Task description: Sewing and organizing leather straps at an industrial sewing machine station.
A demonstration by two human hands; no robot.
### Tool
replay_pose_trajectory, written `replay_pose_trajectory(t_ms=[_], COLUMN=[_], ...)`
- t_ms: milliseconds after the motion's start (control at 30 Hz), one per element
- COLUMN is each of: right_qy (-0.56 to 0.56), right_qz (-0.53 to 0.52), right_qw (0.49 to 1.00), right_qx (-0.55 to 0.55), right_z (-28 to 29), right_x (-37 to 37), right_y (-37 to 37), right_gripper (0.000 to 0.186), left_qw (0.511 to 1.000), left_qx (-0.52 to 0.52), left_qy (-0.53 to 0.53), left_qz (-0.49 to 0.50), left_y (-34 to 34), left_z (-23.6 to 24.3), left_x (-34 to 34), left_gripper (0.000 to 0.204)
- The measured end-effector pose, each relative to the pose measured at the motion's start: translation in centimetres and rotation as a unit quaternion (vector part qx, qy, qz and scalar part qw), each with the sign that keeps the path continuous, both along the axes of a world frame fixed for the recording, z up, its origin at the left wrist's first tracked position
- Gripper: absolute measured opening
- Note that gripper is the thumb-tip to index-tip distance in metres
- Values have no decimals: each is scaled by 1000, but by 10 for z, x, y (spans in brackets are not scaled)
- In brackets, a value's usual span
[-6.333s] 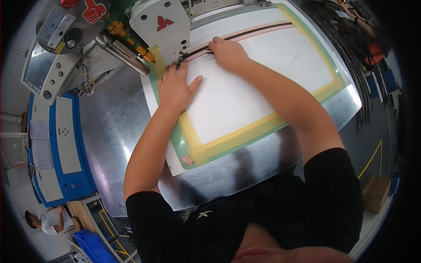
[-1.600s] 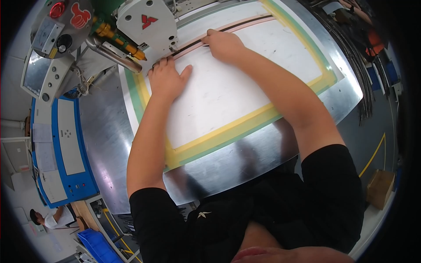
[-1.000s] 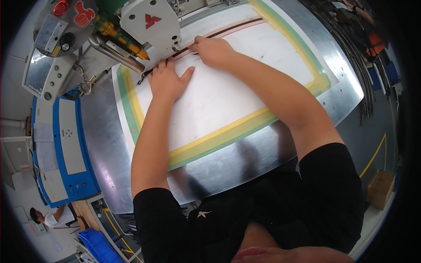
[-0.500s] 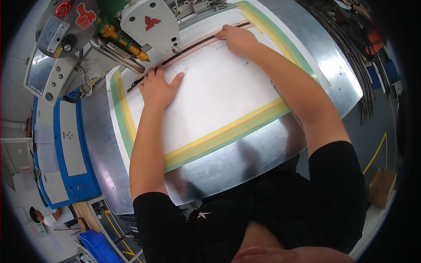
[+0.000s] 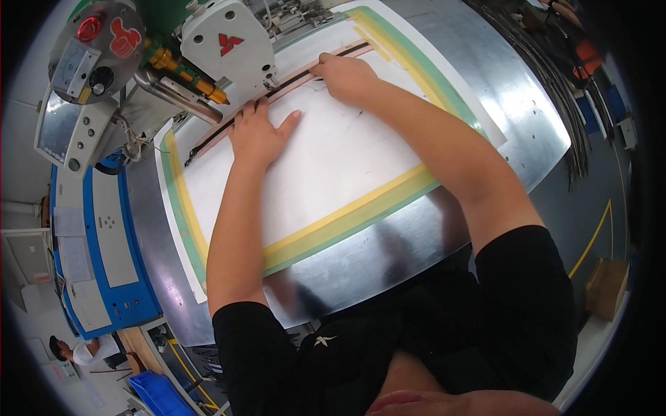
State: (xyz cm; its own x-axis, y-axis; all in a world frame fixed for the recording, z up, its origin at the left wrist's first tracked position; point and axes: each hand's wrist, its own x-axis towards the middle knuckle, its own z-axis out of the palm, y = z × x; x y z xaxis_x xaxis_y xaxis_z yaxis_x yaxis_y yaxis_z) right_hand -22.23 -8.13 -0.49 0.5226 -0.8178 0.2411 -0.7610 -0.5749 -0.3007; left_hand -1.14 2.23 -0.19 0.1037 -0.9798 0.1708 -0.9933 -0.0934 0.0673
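Observation:
A white board [image 5: 340, 166] bordered by yellow and green tape lies on the metal table [image 5: 374, 243]. Across its upper part runs a pink-edged black strip [image 5: 291, 85], apparently a zipper, with dark hardware at its left end. My left hand [image 5: 259, 135] lies on the board with fingers apart, fingertips along the strip. My right hand [image 5: 343, 78] has curled fingers pinched at the strip farther right. The sewing-machine head [image 5: 220, 47] stands just above the strip, between my hands; a metal cylinder [image 5: 177, 97] with a gold fitting sits left of it.
At left are a small screen panel [image 5: 57, 128] and a blue-and-white machine panel [image 5: 104, 243]. A person in white [image 5: 90, 350] is at lower left, near a blue bin [image 5: 156, 395]. Long dark strips [image 5: 562, 139] hang at right, near a cardboard box [image 5: 605, 288].
The board and strip have shifted left and slightly down under the machine, showing more of the strip's left end. My right hand moved right, then back left; my left hand stays near the strip.

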Motion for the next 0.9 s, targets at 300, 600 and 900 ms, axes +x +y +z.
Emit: replay_pose_trajectory(t_ms=[300,600,900], right_qy=[45,41,45], right_qz=[27,61,4], right_qw=[999,997,999], right_qx=[-11,1,18], right_z=[-1,0,8], right_x=[23,35,-3], right_y=[6,9,-4], right_gripper=[44,43,50], left_qw=[1000,1000,999], left_qx=[-2,4,16], left_qy=[-5,-4,2], left_qz=[-15,-3,30], left_y=[-8,-2,12], left_z=[-3,0,1], left_x=[-3,-4,18], left_gripper=[87,85,85])
